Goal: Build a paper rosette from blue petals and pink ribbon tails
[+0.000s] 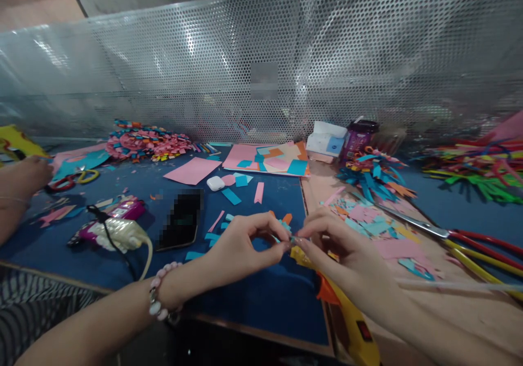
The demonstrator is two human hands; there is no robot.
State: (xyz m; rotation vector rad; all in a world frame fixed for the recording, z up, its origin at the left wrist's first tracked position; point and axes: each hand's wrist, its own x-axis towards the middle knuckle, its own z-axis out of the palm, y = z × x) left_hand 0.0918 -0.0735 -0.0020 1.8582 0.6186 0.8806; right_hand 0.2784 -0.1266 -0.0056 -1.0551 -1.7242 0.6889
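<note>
My left hand (pixel 247 243) and my right hand (pixel 345 257) meet at their fingertips over the table. Both pinch a small light-blue paper piece (pixel 291 239), mostly hidden by the fingers. Under my right hand lies a yellow glue gun (pixel 355 325) with an orange part near its front. Cut blue strips (pixel 211 238) lie left of my fingers, and orange paper bits (pixel 287 218) show just behind them. A pink strip (pixel 259 193) rests farther back.
Large scissors (pixel 445 235) and paper scraps (pixel 368 213) lie at right. A phone (pixel 182 219), white earbud case (pixel 215 183) and purple glue gun (pixel 128 208) are at left. Another person's hand (pixel 30 175) is far left. A perforated metal panel (pixel 229 55) stands behind.
</note>
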